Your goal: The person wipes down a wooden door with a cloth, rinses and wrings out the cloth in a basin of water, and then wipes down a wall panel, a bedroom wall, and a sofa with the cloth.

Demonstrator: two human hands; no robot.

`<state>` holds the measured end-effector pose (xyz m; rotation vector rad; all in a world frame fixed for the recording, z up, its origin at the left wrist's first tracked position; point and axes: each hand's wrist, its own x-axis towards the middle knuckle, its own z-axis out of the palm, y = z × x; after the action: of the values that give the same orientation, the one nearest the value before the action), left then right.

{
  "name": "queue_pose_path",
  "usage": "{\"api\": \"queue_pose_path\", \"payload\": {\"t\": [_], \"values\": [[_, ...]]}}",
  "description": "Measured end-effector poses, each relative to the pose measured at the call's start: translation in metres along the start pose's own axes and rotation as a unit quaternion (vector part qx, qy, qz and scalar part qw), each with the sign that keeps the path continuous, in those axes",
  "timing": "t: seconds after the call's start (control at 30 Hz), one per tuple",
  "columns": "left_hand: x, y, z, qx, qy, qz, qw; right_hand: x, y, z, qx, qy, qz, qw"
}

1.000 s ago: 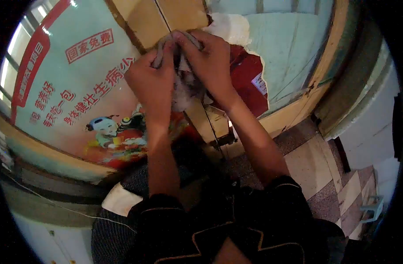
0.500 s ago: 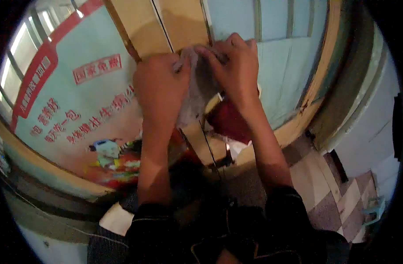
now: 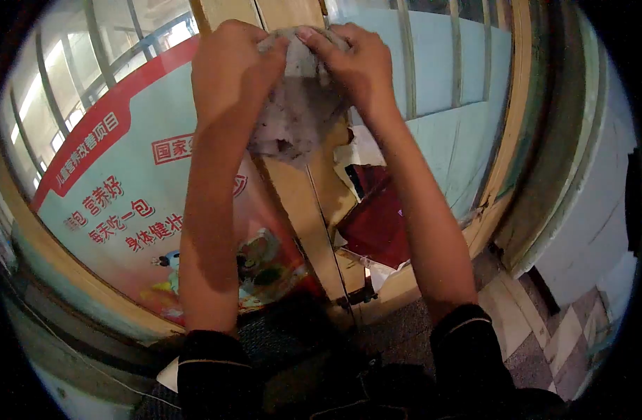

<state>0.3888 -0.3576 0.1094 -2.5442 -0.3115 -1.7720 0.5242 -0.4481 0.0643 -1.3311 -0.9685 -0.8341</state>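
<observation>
A worn grey cloth (image 3: 296, 115) with a small hole near its lower edge hangs in front of the yellow door frames (image 3: 293, 192). Its top edge is pinched by my left hand (image 3: 233, 66) on one side and by my right hand (image 3: 356, 66) on the other, with the fingers close together. Both arms are stretched out and raised. Behind the cloth runs the narrow gap where the two door leaves meet; part of that gap is covered.
A white and red poster (image 3: 104, 203) with Chinese print covers the left glass. Torn paper surrounds a dark red patch (image 3: 380, 224) low on the right leaf. Near the bottom sits a dark bolt (image 3: 361, 297). Patterned tiles (image 3: 566, 343) cover the floor at right.
Both hands and the cloth sit higher in view, and more of the cloth shows hanging down. The camera view has shifted, bringing window bars into sight at the top left.
</observation>
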Motion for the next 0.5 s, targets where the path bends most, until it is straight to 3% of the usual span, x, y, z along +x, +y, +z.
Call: {"api": "queue_pose_path", "payload": {"t": [0.07, 0.1, 0.17, 0.2, 0.27, 0.37, 0.5], "values": [[-0.006, 0.022, -0.007, 0.039, -0.118, -0.106, 0.987, -0.019, 0.011, 0.011, 0.006, 0.07, 0.022, 0.997], [-0.015, 0.021, -0.002, 0.04, -0.117, -0.104, 0.987, -0.03, 0.012, 0.009, 0.007, 0.073, 0.022, 0.997], [-0.038, 0.01, 0.018, 0.053, -0.022, 0.013, 0.998, -0.05, 0.013, -0.002, -0.03, 0.02, 0.073, 0.997], [-0.037, 0.009, 0.018, 0.054, -0.02, 0.015, 0.998, -0.047, 0.012, -0.001, -0.028, 0.023, 0.071, 0.997], [-0.029, 0.007, 0.021, 0.053, 0.033, 0.026, 0.998, -0.032, 0.013, 0.005, -0.039, 0.089, -0.005, 0.995], [-0.009, 0.03, 0.002, 0.053, -0.045, -0.017, 0.997, -0.008, 0.005, 0.005, -0.002, 0.07, 0.004, 0.998], [-0.026, 0.021, 0.021, 0.017, -0.019, -0.004, 1.0, -0.03, 0.017, 0.009, -0.027, 0.087, 0.008, 0.996]]}}
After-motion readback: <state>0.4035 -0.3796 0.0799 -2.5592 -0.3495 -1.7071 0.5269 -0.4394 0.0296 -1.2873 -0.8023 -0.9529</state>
